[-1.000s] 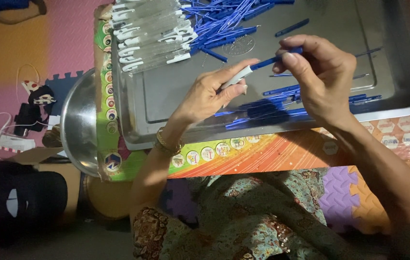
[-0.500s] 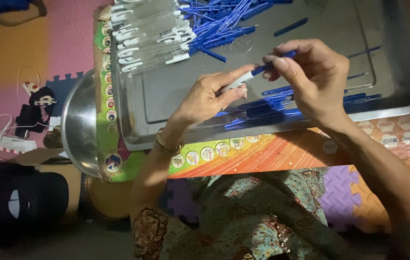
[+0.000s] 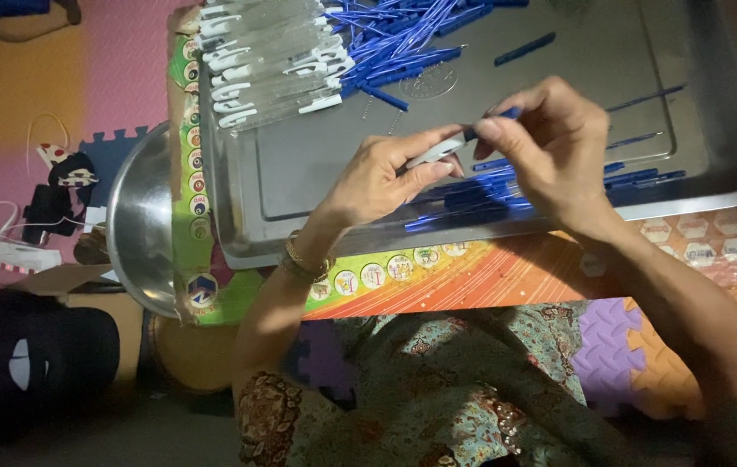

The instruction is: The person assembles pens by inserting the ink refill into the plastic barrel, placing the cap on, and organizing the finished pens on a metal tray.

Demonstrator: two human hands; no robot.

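Hovering over the tray [image 3: 714, 164], the left hand [image 3: 381, 177] pinches a white barrel [image 3: 434, 151] in a narrow grip; the right hand [image 3: 550, 147], wrist bent, holds a blue refill [image 3: 496, 116] at the barrel's tip.

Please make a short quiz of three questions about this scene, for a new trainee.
1. True or false: both hands hold one pen above the metal tray.
2. Where does the pile of clear pen barrels lie? A) upper left of the tray B) in the steel bowl C) on the lap
3. What colour are the loose refills?

Key:
1. True: the left hand and the right hand share the pen.
2. A
3. Blue
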